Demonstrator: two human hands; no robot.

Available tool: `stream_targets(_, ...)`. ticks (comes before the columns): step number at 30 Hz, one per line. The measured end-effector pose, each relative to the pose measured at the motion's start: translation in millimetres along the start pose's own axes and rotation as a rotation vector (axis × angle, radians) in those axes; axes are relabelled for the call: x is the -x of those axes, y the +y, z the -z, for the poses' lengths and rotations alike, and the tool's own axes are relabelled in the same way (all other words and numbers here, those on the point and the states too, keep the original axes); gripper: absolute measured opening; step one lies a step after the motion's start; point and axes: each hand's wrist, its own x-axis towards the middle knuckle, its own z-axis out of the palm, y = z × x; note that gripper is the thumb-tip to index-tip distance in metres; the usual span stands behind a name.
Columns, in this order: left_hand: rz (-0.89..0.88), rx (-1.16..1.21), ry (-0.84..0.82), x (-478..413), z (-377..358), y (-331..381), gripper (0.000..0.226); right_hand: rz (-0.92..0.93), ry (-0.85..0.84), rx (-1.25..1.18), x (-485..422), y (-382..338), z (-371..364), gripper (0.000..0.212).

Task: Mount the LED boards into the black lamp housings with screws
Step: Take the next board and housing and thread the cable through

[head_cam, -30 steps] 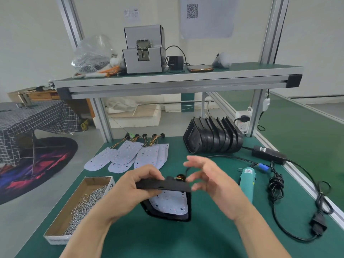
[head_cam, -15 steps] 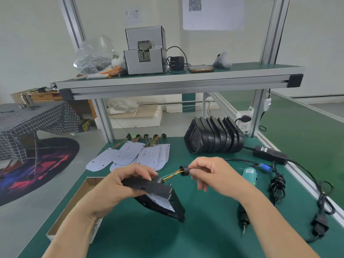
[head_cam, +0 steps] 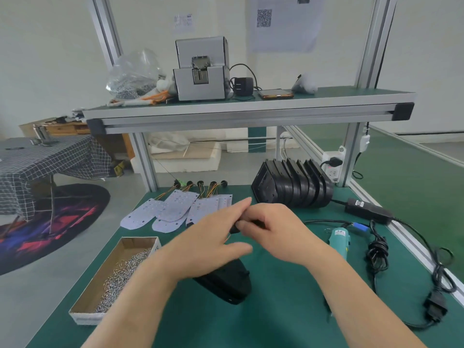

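My left hand (head_cam: 211, 243) holds a black lamp housing (head_cam: 227, 285) tilted above the green bench, its back towards me, so the LED board inside is hidden. My right hand (head_cam: 273, 229) is pressed against the left one and pinches the black grommet (head_cam: 234, 230) on the board's orange wires. Several loose white LED boards (head_cam: 175, 208) with wired grommets lie fanned out behind my hands. A row of black housings (head_cam: 293, 184) stands on edge at the back right. A cardboard box of screws (head_cam: 118, 275) sits at the left.
A teal electric screwdriver (head_cam: 339, 241) lies to the right of my hands, with its coiled black cable, power brick (head_cam: 367, 210) and plug (head_cam: 435, 306) beyond. An aluminium shelf (head_cam: 246, 109) overhead carries a grey screw feeder (head_cam: 200, 71), a bag and a phone.
The housing has been turned so its back faces me and the board is out of sight. My right hand has brought the grommet in against my left hand.
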Motion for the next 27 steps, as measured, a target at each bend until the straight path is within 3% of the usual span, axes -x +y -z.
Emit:
stream_targets(2,0.024,-0.124,0.049,-11.7,-8.1,4.4,0.064,0.028,-0.034,0.037,-2.5,-5.5,1.9,0.016)
stream_targets(5,0.081,-0.232,0.114,-17.1,-11.2,3.3,0.01,0.069,0.04,0.082,-2.2,-8.1,3.5,0.022)
stream_targets(10,0.105,-0.288,0.092,-7.5,-10.9,-8.2,0.021,0.149,0.224,0.146,5.4,-14.5,-10.2,0.024)
stream_targets(14,0.231,-0.34,-0.015,-0.1,-1.0,-21.5,0.025,0.156,0.378,0.12,6.2,-14.8,-7.9,0.024)
stream_targets(17,0.289,-0.146,-0.074,4.4,4.1,-30.7,0.024,0.146,0.437,0.082,8.8,-12.7,-6.7,0.023)
stream_targets(20,0.274,0.082,0.001,3.7,1.5,-35.0,0.018,0.098,0.427,0.043,8.8,-8.7,-10.9,0.024)
stream_targets(22,0.255,0.06,0.126,-0.7,-2.1,-35.8,0.014,0.032,0.423,0.094,7.3,-3.0,-6.1,0.023)
stream_targets(27,0.28,-0.089,0.206,-12.4,-19.3,-30.1,0.005,0.01,0.178,0.582,3.9,-16.8,2.4,0.024)
